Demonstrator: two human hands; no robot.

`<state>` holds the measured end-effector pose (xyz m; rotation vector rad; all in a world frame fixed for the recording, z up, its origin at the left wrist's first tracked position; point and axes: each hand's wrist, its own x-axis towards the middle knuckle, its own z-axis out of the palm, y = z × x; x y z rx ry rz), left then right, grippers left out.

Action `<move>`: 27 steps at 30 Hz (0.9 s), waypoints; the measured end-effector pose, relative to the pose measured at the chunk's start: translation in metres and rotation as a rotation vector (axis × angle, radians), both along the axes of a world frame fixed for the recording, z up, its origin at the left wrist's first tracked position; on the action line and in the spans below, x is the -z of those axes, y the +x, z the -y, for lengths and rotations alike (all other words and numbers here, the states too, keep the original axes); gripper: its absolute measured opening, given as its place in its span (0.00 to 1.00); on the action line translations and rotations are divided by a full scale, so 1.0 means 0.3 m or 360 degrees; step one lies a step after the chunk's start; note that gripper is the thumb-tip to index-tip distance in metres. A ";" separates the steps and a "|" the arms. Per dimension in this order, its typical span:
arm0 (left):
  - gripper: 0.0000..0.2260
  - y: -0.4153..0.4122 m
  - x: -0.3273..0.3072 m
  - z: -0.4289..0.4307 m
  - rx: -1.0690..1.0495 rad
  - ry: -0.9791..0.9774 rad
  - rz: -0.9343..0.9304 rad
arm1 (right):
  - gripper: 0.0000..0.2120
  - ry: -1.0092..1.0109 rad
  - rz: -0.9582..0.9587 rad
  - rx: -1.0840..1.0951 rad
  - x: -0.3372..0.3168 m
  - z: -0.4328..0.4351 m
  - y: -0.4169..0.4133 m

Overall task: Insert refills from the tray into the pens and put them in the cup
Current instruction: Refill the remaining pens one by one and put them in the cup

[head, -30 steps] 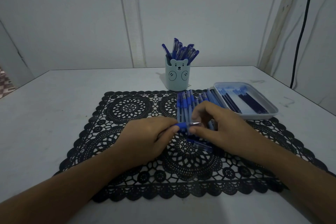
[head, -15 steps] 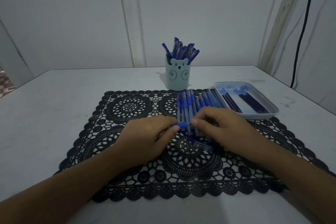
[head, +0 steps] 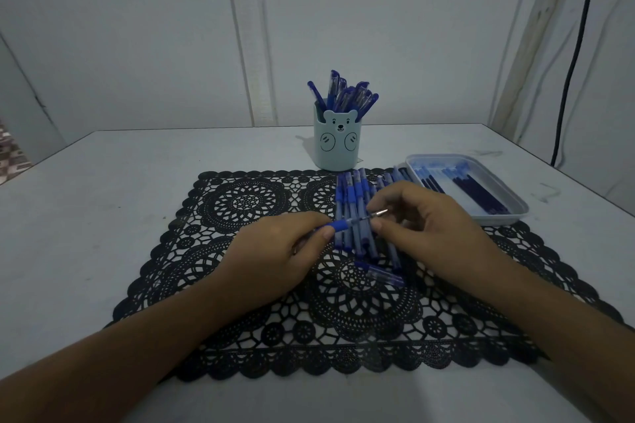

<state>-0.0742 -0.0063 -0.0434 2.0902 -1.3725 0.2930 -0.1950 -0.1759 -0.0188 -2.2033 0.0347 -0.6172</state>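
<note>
Holding a blue-gripped pen (head: 347,223) over the black lace mat (head: 240,203), a person's left hand (head: 275,261) curls its fingers round the barrel while the right hand (head: 422,233) pinches the metal-tipped end. Loose pens (head: 354,189) lie beneath, with the bear cup (head: 338,148) behind and the refill tray (head: 515,215) at right on the bench (head: 103,199).

Surface: pale table (head: 103,216), scuffed with faint marks near the right edge.
Centre to near edge: black lace mat (head: 247,206), flat, long side parallel to the near edge.
Toward the far edge: pale blue cup (head: 335,148) with a bear face, upright, just beyond the mat's far side.
Right edge: shallow pale tray (head: 515,209), at the mat's far right corner.
</note>
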 end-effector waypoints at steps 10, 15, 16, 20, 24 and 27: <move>0.12 0.025 0.003 0.003 -0.0122 -0.0155 -0.0167 | 0.05 -0.0795 -0.0220 -0.0228 -0.006 -0.034 -0.025; 0.14 0.020 0.001 0.005 -0.0140 -0.0074 -0.0127 | 0.12 -0.1032 -0.0348 -0.0342 0.008 -0.047 -0.026; 0.14 0.020 0.002 0.006 -0.0139 -0.0066 -0.0127 | 0.13 -0.1034 -0.0345 -0.0359 0.010 -0.048 -0.028; 0.14 0.022 0.003 0.005 -0.0133 -0.0065 -0.0119 | 0.16 -0.1073 -0.0354 -0.0431 0.013 -0.053 -0.033; 0.14 0.019 0.001 0.006 -0.0138 -0.0058 -0.0097 | 0.16 -0.1046 -0.0375 -0.0476 0.008 -0.049 -0.032; 0.14 0.017 0.000 0.007 -0.0143 -0.0055 -0.0091 | 0.12 -0.0986 -0.0366 -0.0455 0.008 -0.047 -0.029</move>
